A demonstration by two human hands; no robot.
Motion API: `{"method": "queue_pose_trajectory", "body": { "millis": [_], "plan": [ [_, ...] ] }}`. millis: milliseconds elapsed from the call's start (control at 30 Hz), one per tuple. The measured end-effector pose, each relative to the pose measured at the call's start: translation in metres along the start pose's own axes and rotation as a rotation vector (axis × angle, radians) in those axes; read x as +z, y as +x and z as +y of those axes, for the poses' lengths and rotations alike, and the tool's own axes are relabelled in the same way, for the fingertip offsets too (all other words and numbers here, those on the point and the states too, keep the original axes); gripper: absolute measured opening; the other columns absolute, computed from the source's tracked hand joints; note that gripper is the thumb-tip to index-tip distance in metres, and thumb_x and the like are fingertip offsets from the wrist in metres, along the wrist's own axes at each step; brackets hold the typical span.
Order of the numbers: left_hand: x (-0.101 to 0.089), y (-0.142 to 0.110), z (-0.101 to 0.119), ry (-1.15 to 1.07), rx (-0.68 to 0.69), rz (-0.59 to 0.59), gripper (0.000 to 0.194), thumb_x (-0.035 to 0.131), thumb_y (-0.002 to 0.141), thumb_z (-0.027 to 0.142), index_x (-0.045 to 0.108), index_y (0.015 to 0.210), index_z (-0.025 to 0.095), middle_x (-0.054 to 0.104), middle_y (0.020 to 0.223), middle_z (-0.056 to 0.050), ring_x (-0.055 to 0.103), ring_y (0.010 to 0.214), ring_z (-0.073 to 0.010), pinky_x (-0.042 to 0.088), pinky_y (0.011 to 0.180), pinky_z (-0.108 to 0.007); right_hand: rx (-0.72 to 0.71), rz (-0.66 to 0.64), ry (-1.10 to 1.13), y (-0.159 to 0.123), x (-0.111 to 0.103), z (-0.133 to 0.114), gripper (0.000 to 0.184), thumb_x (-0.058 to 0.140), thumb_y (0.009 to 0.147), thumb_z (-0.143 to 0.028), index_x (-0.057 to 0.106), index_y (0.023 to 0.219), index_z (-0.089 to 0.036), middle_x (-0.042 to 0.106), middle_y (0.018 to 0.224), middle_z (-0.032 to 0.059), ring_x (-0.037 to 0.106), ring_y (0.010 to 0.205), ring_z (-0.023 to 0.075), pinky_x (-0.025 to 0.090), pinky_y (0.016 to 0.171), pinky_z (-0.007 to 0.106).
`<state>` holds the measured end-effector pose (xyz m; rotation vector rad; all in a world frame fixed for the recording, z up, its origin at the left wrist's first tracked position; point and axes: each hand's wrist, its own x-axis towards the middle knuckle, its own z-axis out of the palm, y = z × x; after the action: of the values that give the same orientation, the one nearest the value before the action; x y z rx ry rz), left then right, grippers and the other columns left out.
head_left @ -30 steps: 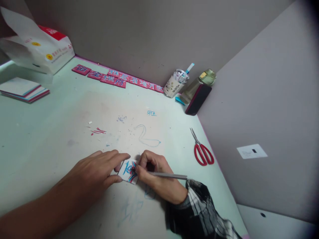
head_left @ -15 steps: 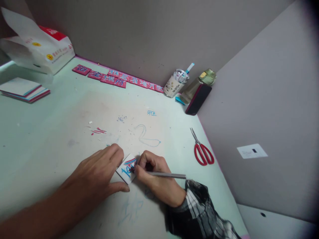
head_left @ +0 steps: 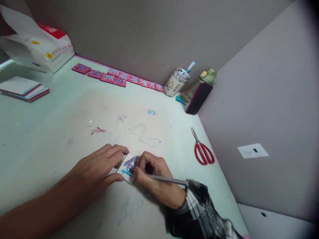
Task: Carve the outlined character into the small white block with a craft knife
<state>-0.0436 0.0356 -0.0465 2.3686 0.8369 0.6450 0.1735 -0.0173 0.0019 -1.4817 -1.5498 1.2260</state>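
Note:
A small white card with blue strokes and red and blue stripes lies at a tilt on the table between my hands. My left hand steadies it, thumb at its lower left edge and fingertips at its upper left edge. Pinched in my right hand is a slim grey pen-shaped tool, its shaft pointing back toward my wrist. The tool's dark tip end rests over the card's right side; fingers partly hide it, so its exact kind cannot be made out.
Red-handled scissors lie at right. Behind stand a phone, a bottle and a cup of pens. Red lettered tiles line the back edge. Stacked cards, a paper bag and red scraps lie left.
My left hand has shifted its grip: the thumb has drawn in to the card's edge and the fingers reach further over its top corner. The right hand's tool has tilted slightly.

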Motion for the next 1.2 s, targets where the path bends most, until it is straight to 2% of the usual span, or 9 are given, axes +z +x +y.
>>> {"method": "queue_pose_trajectory", "body": {
  "millis": [233, 400, 500, 700, 767, 867, 1000, 1200],
  "plan": [
    [-0.004, 0.0, -0.001, -0.01, -0.006, -0.062, 0.018, 0.066, 0.091, 0.021, 0.049, 0.092, 0.026, 0.066, 0.128, -0.003, 0.062, 0.113, -0.0253, 0.051, 0.085, -0.036, -0.005, 0.001, 0.005, -0.003, 0.002, 0.0, 0.022, 0.062, 0.086, -0.02, 0.046, 0.072, -0.023, 0.046, 0.064, -0.0062, 0.038, 0.059, 0.0112, 0.03, 0.054, 0.028],
    [-0.001, 0.0, 0.003, -0.007, -0.012, 0.005, 0.021, 0.064, 0.09, 0.014, 0.046, 0.092, 0.026, 0.065, 0.124, -0.002, 0.061, 0.112, -0.0247, 0.048, 0.086, -0.037, -0.011, 0.013, -0.002, -0.003, 0.004, -0.002, 0.021, 0.06, 0.085, -0.022, 0.045, 0.071, -0.023, 0.047, 0.064, -0.0054, 0.039, 0.059, 0.0116, 0.031, 0.054, 0.028],
    [-0.001, 0.0, 0.006, -0.011, -0.029, -0.001, 0.022, 0.063, 0.089, 0.014, 0.045, 0.091, 0.026, 0.064, 0.123, -0.002, 0.06, 0.112, -0.0242, 0.047, 0.085, -0.036, -0.027, 0.021, -0.003, -0.002, 0.005, -0.003, 0.02, 0.06, 0.084, -0.022, 0.045, 0.07, -0.023, 0.046, 0.063, -0.0054, 0.038, 0.058, 0.0117, 0.031, 0.053, 0.029],
    [-0.001, 0.001, 0.011, 0.053, -0.158, -0.025, 0.018, 0.068, 0.088, 0.026, 0.052, 0.097, 0.026, 0.059, 0.101, -0.001, 0.06, 0.087, -0.0222, 0.044, 0.069, -0.033, -0.115, 0.069, -0.085, -0.001, 0.006, -0.001, 0.023, 0.058, 0.085, -0.02, 0.043, 0.068, -0.022, 0.046, 0.064, -0.0046, 0.039, 0.059, 0.0118, 0.031, 0.057, 0.029],
    [-0.001, 0.002, 0.013, 0.041, -0.138, -0.012, 0.02, 0.066, 0.091, 0.028, 0.056, 0.108, 0.027, 0.059, 0.105, -0.002, 0.062, 0.09, -0.0216, 0.046, 0.071, -0.033, -0.142, 0.075, -0.122, -0.001, 0.005, 0.001, 0.023, 0.058, 0.085, -0.019, 0.043, 0.067, -0.022, 0.048, 0.065, -0.0042, 0.041, 0.06, 0.0119, 0.032, 0.058, 0.029],
    [0.001, 0.003, 0.015, 0.041, -0.078, 0.042, 0.024, 0.054, 0.1, 0.025, 0.058, 0.122, 0.031, 0.059, 0.117, -0.003, 0.063, 0.102, -0.0213, 0.048, 0.079, -0.033, -0.198, 0.083, -0.165, 0.0, 0.004, 0.003, 0.021, 0.059, 0.084, -0.018, 0.045, 0.068, -0.022, 0.05, 0.065, -0.0039, 0.043, 0.061, 0.012, 0.034, 0.061, 0.029],
    [0.003, 0.005, 0.015, 0.073, 0.011, 0.047, 0.027, 0.042, 0.105, 0.018, 0.066, 0.11, 0.028, 0.063, 0.111, -0.001, 0.062, 0.101, -0.0189, 0.049, 0.083, -0.033, -0.216, 0.085, -0.17, 0.0, 0.004, 0.004, 0.022, 0.058, 0.085, -0.019, 0.045, 0.068, -0.022, 0.051, 0.065, -0.0036, 0.045, 0.061, 0.0126, 0.035, 0.062, 0.03],
    [0.003, 0.011, 0.015, 0.131, 0.1, 0.027, 0.03, 0.042, 0.104, 0.013, 0.068, 0.094, 0.023, 0.067, 0.102, -0.003, 0.06, 0.094, -0.0198, 0.049, 0.08, -0.035, -0.175, 0.069, -0.184, 0.001, 0.004, 0.001, 0.024, 0.058, 0.086, -0.021, 0.043, 0.067, -0.023, 0.05, 0.064, -0.0036, 0.043, 0.06, 0.0128, 0.035, 0.062, 0.031]
  ]
}}
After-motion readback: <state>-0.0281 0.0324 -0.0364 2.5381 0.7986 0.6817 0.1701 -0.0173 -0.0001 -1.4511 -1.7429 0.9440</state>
